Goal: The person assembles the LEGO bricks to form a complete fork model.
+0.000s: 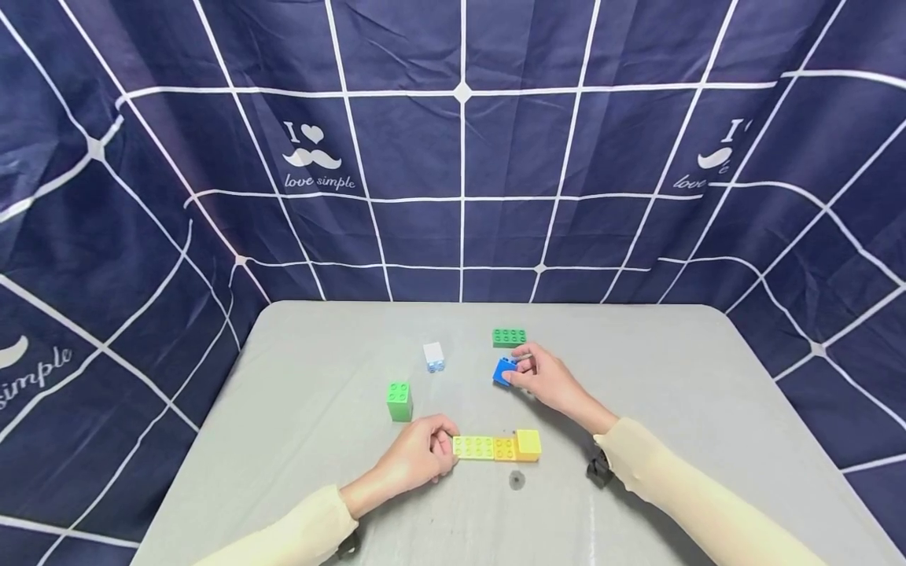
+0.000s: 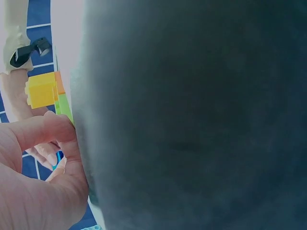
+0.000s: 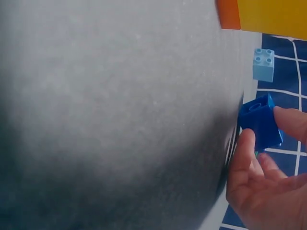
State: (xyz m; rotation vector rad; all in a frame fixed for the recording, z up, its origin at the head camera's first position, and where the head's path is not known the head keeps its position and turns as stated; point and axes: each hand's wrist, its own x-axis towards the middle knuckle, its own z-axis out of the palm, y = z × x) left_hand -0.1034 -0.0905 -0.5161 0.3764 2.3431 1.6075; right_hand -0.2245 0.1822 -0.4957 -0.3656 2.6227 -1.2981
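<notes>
My right hand (image 1: 548, 383) pinches a blue block (image 1: 503, 371) between thumb and fingers, just in front of a dark green brick (image 1: 509, 338). The right wrist view shows the thumb on one side of the blue block (image 3: 261, 122) and a finger on the other. My left hand (image 1: 419, 453) holds the left end of a low row: a lime brick (image 1: 473, 448), an orange brick (image 1: 505, 449) and a yellow block (image 1: 528, 444) at the right end. In the left wrist view, thumb and fingers of the left hand (image 2: 43, 167) are bent at the lime brick (image 2: 64, 108).
A tall light green block (image 1: 399, 402) stands behind my left hand. A white and light blue block (image 1: 434, 357) lies farther back on the grey table (image 1: 318, 369). A dark blue curtain (image 1: 403, 157) with white lines hangs behind and at both sides.
</notes>
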